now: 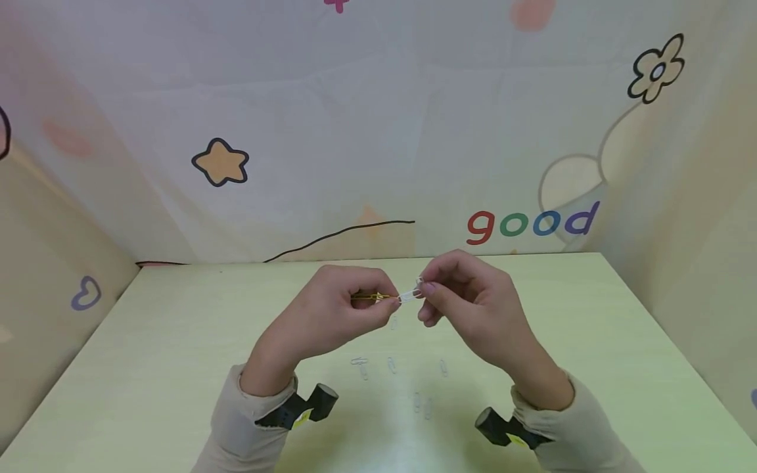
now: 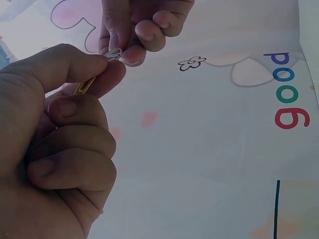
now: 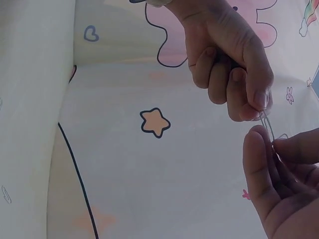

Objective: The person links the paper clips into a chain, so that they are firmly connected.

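Observation:
Above the table, my left hand pinches a white paper clip at one end between thumb and index finger. Below that index finger runs a yellow paper clip, also visible as a yellow strip in the left wrist view. Whether the yellow and white clips are linked is hidden by the fingers. My right hand pinches the white clip's other end with thumb and index finger. A second wire loop sticks out by the right fingertips in the right wrist view; how it joins the white clip is unclear.
Several loose paper clips lie on the pale table, among them a clip pair, a middle clip, a right clip and a near clip. A printed cloth wall stands behind the table.

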The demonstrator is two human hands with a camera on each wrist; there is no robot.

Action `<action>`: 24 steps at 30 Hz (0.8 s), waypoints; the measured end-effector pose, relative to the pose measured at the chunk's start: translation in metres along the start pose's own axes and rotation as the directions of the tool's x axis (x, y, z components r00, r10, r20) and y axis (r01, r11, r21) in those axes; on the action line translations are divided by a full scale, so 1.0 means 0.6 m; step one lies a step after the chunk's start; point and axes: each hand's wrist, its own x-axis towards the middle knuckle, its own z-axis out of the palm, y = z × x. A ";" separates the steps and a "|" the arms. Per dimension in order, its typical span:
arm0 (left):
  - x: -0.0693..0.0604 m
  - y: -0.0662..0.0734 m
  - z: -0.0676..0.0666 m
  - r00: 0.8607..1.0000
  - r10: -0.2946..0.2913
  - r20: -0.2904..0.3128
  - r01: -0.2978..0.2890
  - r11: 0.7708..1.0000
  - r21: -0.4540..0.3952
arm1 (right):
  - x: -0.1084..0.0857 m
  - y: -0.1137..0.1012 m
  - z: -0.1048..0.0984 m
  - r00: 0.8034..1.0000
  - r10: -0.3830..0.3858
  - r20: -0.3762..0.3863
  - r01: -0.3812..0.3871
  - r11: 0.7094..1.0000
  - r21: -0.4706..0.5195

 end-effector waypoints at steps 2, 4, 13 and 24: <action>-0.001 -0.001 0.000 1.000 0.002 -0.003 -0.002 1.000 0.007 | 0.000 0.000 0.000 1.000 0.001 0.009 0.000 1.000 -0.004; -0.001 -0.002 0.001 1.000 0.007 -0.008 -0.007 1.000 0.002 | 0.000 0.000 0.000 1.000 -0.001 0.017 0.001 1.000 -0.008; 0.007 -0.005 0.004 0.995 0.090 -0.052 -0.093 0.994 -0.051 | 0.000 0.002 0.000 1.000 -0.004 0.031 0.004 1.000 -0.005; 0.019 -0.029 0.025 0.974 0.126 -0.189 -0.182 0.930 -0.318 | 0.001 0.008 0.009 0.998 -0.070 -0.012 0.070 0.996 0.054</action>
